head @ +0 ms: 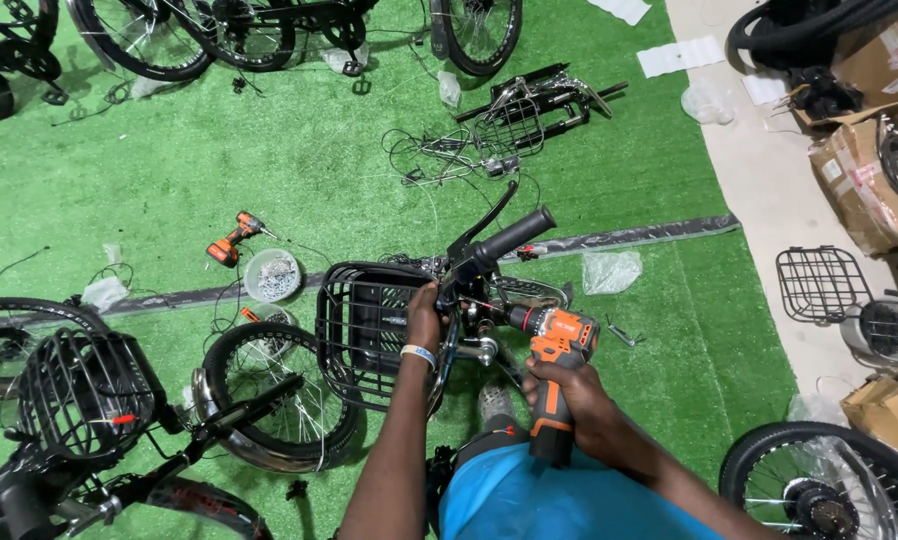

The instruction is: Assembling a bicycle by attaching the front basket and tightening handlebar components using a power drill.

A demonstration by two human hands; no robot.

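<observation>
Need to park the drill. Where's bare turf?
Free: turf between the second drill and the loose cables, and right of the plastic bag up to the grey strip. Crowded: around the basket, wheel and screw bowl.

Floor covered in green artificial turf (299, 160), crossed by a dark seam strip (629, 238); bare pale floor (769, 190) at right. Lying on the turf: a spare orange drill (234, 239), a round white tub of screws (272, 275), a wire basket with cables and black fork parts (514, 125), crumpled clear plastic bags (611, 270), and a loose spoked wheel (274, 395). On the pale floor: a flat wire basket (822, 284) and cardboard boxes (864, 170).
</observation>
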